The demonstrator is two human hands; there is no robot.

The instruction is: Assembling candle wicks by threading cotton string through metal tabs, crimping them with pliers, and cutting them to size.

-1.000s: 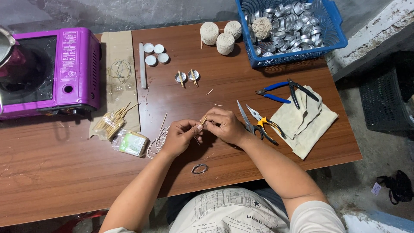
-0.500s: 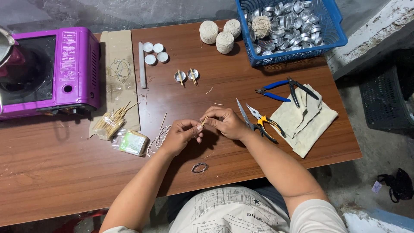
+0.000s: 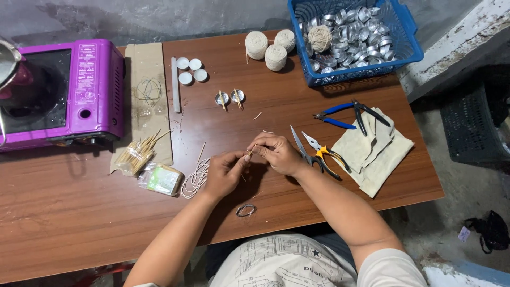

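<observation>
Head view is showing a blue plastic basket (image 3: 406,48) sitting at the far right corner of the brown table (image 3: 64,223), and it is brimming with small round metal cups (image 3: 350,37), with one ball of pale twine (image 3: 319,38) lying on top of them; three more twine balls (image 3: 271,48) are standing just outside it on the table. Two single metal cups (image 3: 229,97) with short sticks in them are resting near the middle, beside four white wax discs (image 3: 191,70). A purple box-shaped appliance (image 3: 64,93) is standing at the left with a metal pot (image 3: 8,69) on it. The left hand (image 3: 226,171) and the right hand (image 3: 277,153) are meeting over the table's centre, fingertips closed together, pinching a thin short stick (image 3: 251,150) between them just above the wood. Loose white string (image 3: 195,178) is lying just left of the left hand, a bundle of sticks (image 3: 135,154) and a clear packet (image 3: 162,179) farther left, and pliers (image 3: 324,154) just right of the right hand beside a folded cloth (image 3: 374,154). Compared with a moment earlier, the hands are staying in nearly the same spot, still pinching, and everything on the table is lying where it was.
</observation>
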